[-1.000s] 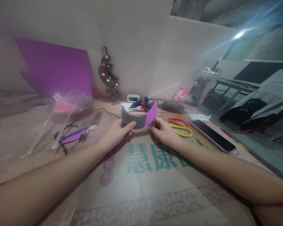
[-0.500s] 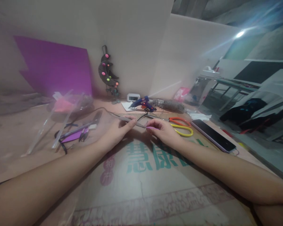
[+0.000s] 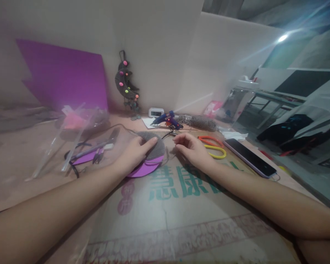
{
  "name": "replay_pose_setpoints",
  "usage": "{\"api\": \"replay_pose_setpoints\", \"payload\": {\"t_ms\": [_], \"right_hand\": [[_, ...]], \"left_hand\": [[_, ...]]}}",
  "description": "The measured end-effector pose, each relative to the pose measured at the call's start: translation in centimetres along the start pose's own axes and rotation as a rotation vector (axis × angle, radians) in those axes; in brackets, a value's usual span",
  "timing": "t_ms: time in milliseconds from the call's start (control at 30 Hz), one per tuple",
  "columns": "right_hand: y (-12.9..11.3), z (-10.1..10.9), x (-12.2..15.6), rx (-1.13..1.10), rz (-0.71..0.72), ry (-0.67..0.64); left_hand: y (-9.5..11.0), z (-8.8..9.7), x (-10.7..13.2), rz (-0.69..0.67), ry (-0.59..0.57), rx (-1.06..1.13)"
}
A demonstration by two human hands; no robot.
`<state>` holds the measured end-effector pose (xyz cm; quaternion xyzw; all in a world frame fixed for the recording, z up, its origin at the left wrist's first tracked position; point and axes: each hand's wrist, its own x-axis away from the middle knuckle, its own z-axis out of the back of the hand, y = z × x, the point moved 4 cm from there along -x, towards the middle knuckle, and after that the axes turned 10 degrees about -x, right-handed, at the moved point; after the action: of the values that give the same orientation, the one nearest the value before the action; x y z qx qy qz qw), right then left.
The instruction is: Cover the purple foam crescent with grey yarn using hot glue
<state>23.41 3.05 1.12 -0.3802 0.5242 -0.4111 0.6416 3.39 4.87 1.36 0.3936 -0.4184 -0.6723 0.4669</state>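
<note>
My left hand (image 3: 139,150) grips a crescent-like purple card piece (image 3: 147,169), its thumb lying over the upper part. Grey cord (image 3: 156,147) covers that upper part in close rows, and bare purple shows along the lower edge. A loose loop of cord hangs at the piece's right side. Just to the right, my right hand (image 3: 191,148) is raised with fingers curled and thumb near the index finger; whatever they pinch is too small to make out. Scissors with orange and yellow handles (image 3: 216,151) lie behind the right wrist.
A printed cardboard sheet (image 3: 165,220) lies under my hands. Behind stand a blue glue gun (image 3: 167,119), a small white clock (image 3: 156,112) and a bundle of grey cord (image 3: 198,123). A phone (image 3: 249,157) lies right; clear sticks (image 3: 75,139) and pens lie left. A decorated moon (image 3: 125,82) leans on the wall.
The cord-wrapped piece has turned from edge-on to face-on, showing its grey rows and purple edge. My right hand has let go of its purple edge and sits slightly apart.
</note>
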Motion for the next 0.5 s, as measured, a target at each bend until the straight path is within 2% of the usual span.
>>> {"api": "replay_pose_setpoints", "payload": {"t_ms": [100, 300, 500], "right_hand": [[0.10, -0.04, -0.01, 0.003, -0.012, -0.016], [-0.40, -0.53, 0.10, -0.020, -0.031, -0.037], [-0.22, -0.52, 0.30, 0.056, -0.019, -0.070]], "left_hand": [[-0.23, -0.22, -0.26, -0.022, -0.046, 0.043], [-0.18, -0.07, -0.52, -0.074, -0.041, 0.013], [-0.22, -0.11, -0.37, 0.006, -0.023, 0.049]]}}
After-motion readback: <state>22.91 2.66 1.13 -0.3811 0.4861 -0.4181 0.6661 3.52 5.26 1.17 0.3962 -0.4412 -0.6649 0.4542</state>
